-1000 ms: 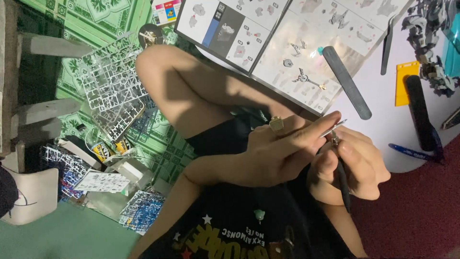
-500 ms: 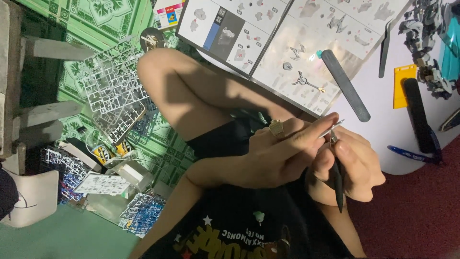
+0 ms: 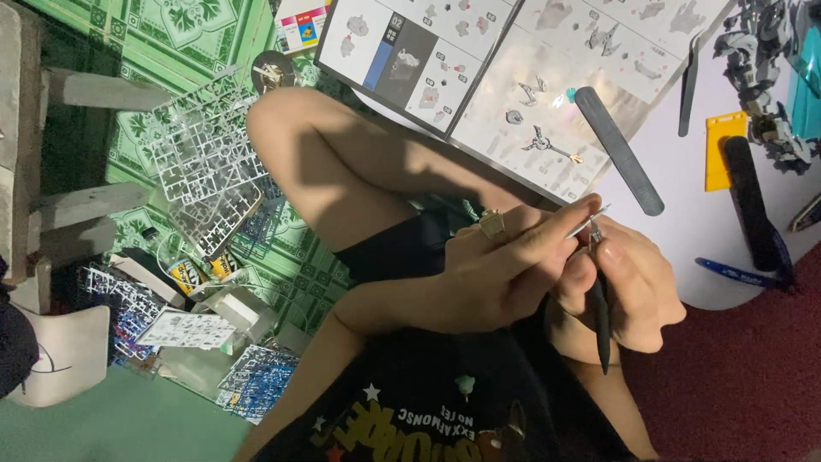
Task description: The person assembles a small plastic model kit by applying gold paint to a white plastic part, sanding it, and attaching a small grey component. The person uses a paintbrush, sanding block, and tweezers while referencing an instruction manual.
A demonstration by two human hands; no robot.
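Black hobby knife [image 3: 600, 312] sits in the right hand [image 3: 629, 295], with its thin metal tip pointing up and its dark handle pointing down toward the lap. The right hand is curled shut around the knife. The left hand [image 3: 500, 274] is just beside it and touching it, with fingers pinched together near the knife tip. Something tiny may be held in that pinch, but it is too small to tell. A ring [image 3: 491, 224] is on the left hand. Both hands are over the person's lap, by the edge of a white table [image 3: 693, 248]. On the table lies an open instruction booklet [image 3: 505, 60], with a long grey sanding stick [image 3: 617, 150] on top of it. Near them are a yellow card [image 3: 723, 150], a blue pen [image 3: 735, 274] and a grey robot model [image 3: 761, 77]. On the green patterned floor [image 3: 162, 26] lie clear plastic part frames [image 3: 205, 167] and blue ones [image 3: 256, 381].
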